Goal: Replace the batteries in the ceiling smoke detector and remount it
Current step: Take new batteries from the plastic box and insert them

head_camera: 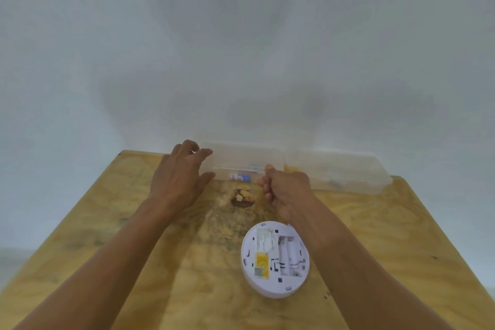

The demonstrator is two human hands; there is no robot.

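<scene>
The smoke detector (275, 258) is laid back-up on the table (112, 222), battery bay seemingly empty. The left hand (182, 171) is spread beside a clear box (247, 162); the right hand (285, 187) is curled, contents unclear.

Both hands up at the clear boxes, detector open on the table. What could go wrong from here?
1. The smoke detector lies back-up under the right forearm; pulling the right hand back could nudge it toward the table edge.
2. The left hand is spread beside the clear box, which looks light and may slide or tip, spilling the batteries.
3. Its battery bay looks empty; polarity could be mixed on refill.
</scene>
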